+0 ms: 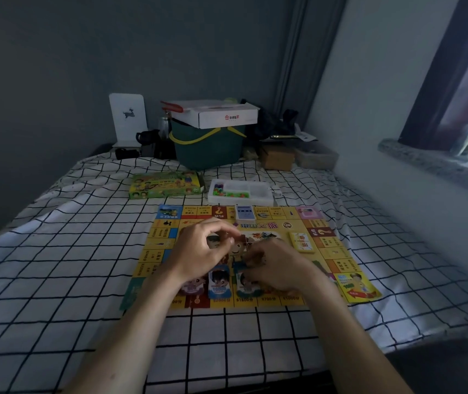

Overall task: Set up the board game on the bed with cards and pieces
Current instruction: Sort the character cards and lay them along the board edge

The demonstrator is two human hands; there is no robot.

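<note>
Bed [56, 280] carries the whole setup. Game board [338, 260] is unfolded flat on the checked sheet, right of centre. Green game box [166, 184] and white parts tray [241, 191] sit just beyond the board's far edge; coloured pieces are in the tray, not on the board (so pieces look undealt). Blue card deck [245, 213] rests on the far edge of the board, yellow card deck [302, 242] on its right side. Character cards [218, 281] lie in a row near the board's near edge. Left hand [201, 248] and right hand [278, 265] meet over the board centre, fingers curled on another character card [237, 245]; exact grip is blurred. Judgement: roughly mid-setup, cards partly placed, pieces left.
</note>
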